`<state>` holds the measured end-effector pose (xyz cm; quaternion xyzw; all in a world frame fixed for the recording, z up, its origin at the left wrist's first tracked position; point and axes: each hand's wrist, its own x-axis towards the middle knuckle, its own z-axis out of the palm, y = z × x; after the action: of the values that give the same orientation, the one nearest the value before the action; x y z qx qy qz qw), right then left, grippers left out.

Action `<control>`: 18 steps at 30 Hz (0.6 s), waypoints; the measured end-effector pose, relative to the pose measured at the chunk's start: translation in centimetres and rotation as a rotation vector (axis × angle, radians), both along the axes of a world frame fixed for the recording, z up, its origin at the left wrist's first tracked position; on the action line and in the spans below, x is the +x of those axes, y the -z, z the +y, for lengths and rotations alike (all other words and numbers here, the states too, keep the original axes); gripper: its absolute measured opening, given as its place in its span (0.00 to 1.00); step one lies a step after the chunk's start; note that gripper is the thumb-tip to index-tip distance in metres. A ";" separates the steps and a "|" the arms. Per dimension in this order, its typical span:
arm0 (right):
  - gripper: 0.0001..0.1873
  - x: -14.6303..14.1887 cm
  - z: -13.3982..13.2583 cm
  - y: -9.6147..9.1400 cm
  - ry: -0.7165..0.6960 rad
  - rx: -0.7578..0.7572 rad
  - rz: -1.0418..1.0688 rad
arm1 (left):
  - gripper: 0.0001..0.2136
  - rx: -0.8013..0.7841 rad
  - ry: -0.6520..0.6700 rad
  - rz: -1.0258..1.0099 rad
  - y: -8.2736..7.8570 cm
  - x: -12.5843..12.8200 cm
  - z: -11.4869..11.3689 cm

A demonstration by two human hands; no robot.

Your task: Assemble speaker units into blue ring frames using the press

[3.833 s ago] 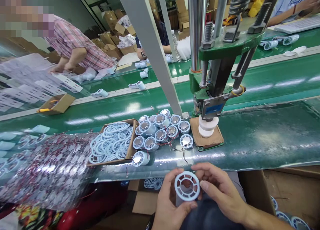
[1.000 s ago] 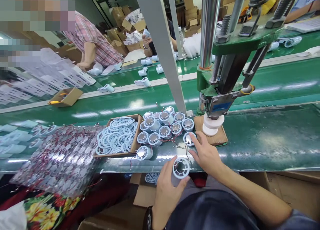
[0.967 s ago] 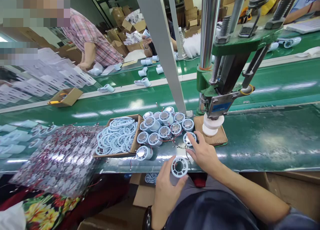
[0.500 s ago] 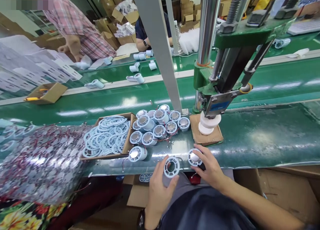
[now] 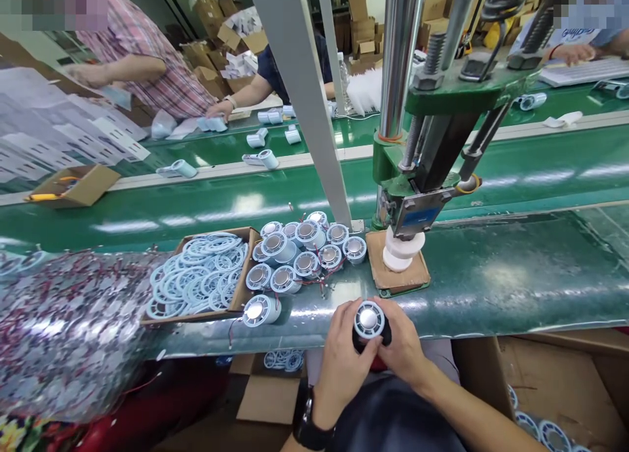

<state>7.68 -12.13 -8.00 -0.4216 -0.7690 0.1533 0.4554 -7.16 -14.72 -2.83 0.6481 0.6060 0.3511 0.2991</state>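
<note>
Both of my hands meet near the bench's front edge, around a round part with a silver disc in its centre, a light blue slotted ring on top and a dark body below. My left hand grips it from the left, thumb at the front. From the other side my right hand closes on it, its fingertips partly hidden behind the part. Similar light blue cylinders with silver discs and red wires are grouped on the bench to the left. A cardboard box beside them holds many loose light blue rings.
A green press with a white round head stands over a cardboard pad. Wired parts under plastic lie at left. A grey post rises behind the cylinders. People work across the green conveyor.
My hands have come together; the ring from my left hand now sits at the round part in my right. Across the conveyor, one person's arm has reached left toward the light blue pieces.
</note>
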 end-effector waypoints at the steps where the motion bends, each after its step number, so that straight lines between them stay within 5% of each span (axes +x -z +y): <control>1: 0.37 0.1 0.1 -0.1 0.001 0.002 -0.003 | 0.23 0.006 0.002 -0.008 0.1 0.0 -0.1; 8: 0.35 0.0 0.7 -1.2 -0.070 0.026 -0.083 | 0.24 0.053 -0.045 -0.033 2.5 1.1 -1.0; 11: 0.31 1.1 1.5 -4.0 -0.113 0.090 -0.154 | 0.25 -0.007 -0.117 -0.109 2.4 1.3 -0.8; 13: 0.27 2.9 2.5 -8.3 -0.150 0.153 -0.218 | 0.24 -0.025 -0.142 -0.154 1.4 1.3 0.1; 15: 0.25 5.3 4.0 -14.6 -0.134 0.247 -0.265 | 0.23 -0.011 -0.130 -0.188 -0.3 1.2 1.6; 18: 0.28 8.4 7.5 -25.9 0.188 0.509 -0.246 | 0.24 0.026 -0.095 -0.244 -3.1 1.4 5.0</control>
<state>16.07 -4.64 17.91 -0.3788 -0.7897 -0.1395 0.4621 -5.76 -9.73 0.27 0.5749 0.5906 0.4488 0.3454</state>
